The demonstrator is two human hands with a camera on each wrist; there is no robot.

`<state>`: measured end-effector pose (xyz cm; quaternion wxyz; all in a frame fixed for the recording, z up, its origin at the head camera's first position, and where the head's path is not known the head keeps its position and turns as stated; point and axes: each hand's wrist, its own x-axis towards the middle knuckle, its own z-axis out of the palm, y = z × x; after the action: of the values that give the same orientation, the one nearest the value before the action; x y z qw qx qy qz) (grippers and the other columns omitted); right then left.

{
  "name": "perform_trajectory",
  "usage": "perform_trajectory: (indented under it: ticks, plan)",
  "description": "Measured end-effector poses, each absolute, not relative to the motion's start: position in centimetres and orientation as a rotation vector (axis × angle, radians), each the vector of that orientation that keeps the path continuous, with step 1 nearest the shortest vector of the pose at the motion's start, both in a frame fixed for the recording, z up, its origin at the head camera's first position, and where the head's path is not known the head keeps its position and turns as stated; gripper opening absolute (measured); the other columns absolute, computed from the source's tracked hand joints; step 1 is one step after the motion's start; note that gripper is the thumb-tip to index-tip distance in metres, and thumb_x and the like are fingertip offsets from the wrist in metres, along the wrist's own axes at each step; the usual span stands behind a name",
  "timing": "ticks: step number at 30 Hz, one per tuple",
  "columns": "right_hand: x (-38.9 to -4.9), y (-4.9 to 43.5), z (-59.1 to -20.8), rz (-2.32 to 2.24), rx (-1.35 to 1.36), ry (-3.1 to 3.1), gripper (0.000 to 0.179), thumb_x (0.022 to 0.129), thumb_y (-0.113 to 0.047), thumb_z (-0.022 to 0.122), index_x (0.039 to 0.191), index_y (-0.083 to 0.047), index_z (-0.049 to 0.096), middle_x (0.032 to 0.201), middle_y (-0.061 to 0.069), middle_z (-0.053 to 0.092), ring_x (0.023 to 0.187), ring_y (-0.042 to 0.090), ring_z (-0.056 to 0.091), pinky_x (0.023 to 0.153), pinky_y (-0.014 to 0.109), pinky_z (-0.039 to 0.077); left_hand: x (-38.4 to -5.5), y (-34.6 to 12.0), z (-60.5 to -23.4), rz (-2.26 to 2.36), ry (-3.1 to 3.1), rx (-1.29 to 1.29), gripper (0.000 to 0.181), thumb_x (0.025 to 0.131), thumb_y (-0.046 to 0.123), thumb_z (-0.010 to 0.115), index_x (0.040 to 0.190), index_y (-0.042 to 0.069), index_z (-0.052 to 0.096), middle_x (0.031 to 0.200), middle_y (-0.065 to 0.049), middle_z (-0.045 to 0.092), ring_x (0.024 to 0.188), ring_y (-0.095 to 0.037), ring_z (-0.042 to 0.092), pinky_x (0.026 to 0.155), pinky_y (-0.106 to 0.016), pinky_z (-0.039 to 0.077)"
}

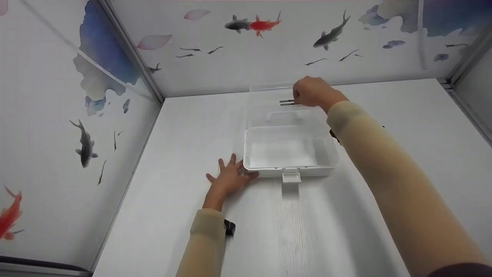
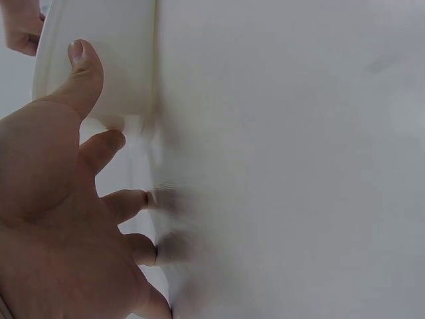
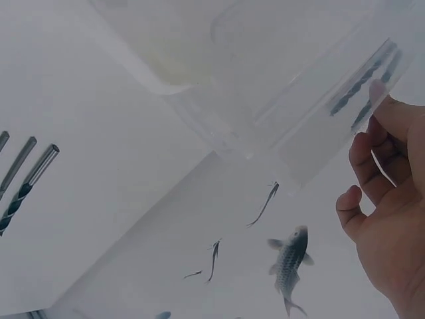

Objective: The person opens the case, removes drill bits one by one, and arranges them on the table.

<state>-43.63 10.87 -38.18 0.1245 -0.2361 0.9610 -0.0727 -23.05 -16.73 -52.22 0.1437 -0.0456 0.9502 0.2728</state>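
Note:
A clear plastic box with its lid tilted back stands on the white table. My left hand rests spread at its front left corner, thumb against the box wall and the other fingertips down on the table. My right hand is over the raised lid, its fingers curled, pinching two drill bits side by side. In the right wrist view the spiral drill bits show through clear plastic, right at the thumb.
More drill bits lie on the table beside the box, mostly hidden behind my right arm in the head view. A front latch hangs open on the box. Panels with painted fish border the table at the back and left.

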Motion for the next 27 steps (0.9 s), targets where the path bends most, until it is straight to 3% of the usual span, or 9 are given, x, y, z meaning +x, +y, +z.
perform_trajectory:
  ticks: [8, 18, 27]
  plan:
    - [-43.2, 11.6, -36.8, -0.177, -0.734, 2.847, 0.018, 0.098, -0.019, 0.058, 0.110, -0.010, 0.068, 0.105, 0.008, 0.067, 0.096, 0.027, 0.060, 0.090, 0.048, 0.050, -23.1, -16.7, -52.3, 0.798, 2.743, -0.126, 0.078, 0.076, 0.079, 0.057, 0.146, 0.056, 0.031, 0.167, -0.001, 0.008, 0.151, -0.041, -0.013, 0.103, -0.081, -0.012]
    - [-42.3, 12.8, -35.1, -0.168, -0.797, 2.921, 0.018, 0.098, -0.021, 0.058, 0.108, -0.011, 0.070, 0.106, 0.008, 0.069, 0.098, 0.028, 0.062, 0.096, 0.053, 0.044, -23.0, -16.8, -52.1, 0.796, 2.734, -0.121, 0.078, 0.077, 0.079, 0.057, 0.147, 0.053, 0.032, 0.167, -0.001, 0.008, 0.151, -0.041, -0.013, 0.103, -0.081, -0.012]
    - [-40.6, 14.6, -34.0, -0.276, -0.787, 3.031, 0.015, 0.097, -0.018, 0.059, 0.104, -0.011, 0.071, 0.103, 0.007, 0.069, 0.098, 0.029, 0.060, 0.104, 0.064, 0.030, -22.8, -16.9, -52.0, 0.824, 2.736, -0.097, 0.078, 0.079, 0.077, 0.057, 0.148, 0.054, 0.029, 0.167, -0.002, 0.007, 0.150, -0.043, -0.014, 0.102, -0.081, -0.013]
